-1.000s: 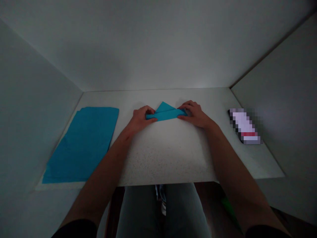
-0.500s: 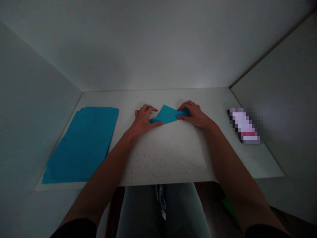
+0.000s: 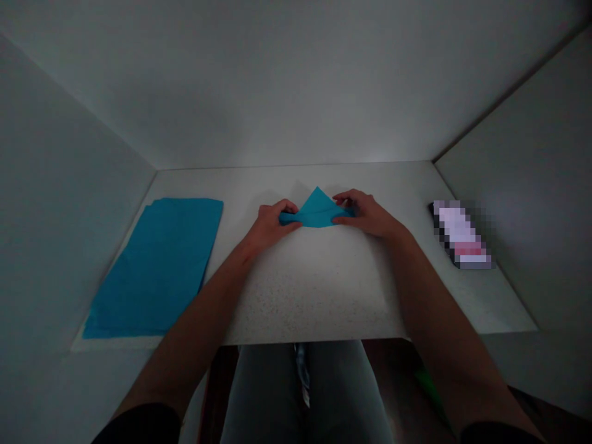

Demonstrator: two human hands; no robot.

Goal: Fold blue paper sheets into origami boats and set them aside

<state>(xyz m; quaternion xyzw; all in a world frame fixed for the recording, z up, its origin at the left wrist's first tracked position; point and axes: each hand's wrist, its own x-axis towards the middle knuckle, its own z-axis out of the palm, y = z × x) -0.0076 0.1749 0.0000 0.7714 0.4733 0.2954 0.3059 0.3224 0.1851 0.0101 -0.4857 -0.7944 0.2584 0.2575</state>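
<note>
The left hand pinched one end of the folded blue paper and the right hand pinched the other. A stack of blue sheets lay well to the left on the table

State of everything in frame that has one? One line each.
folded blue paper: folded into a small triangle, tip pointing away, held at both ends
left hand: closed on the paper's left end
right hand: closed on the paper's right end
blue sheets: flat, unfolded, on the table's left side
pixelated object: lying flat at right, untouched, too blurred to identify
</note>
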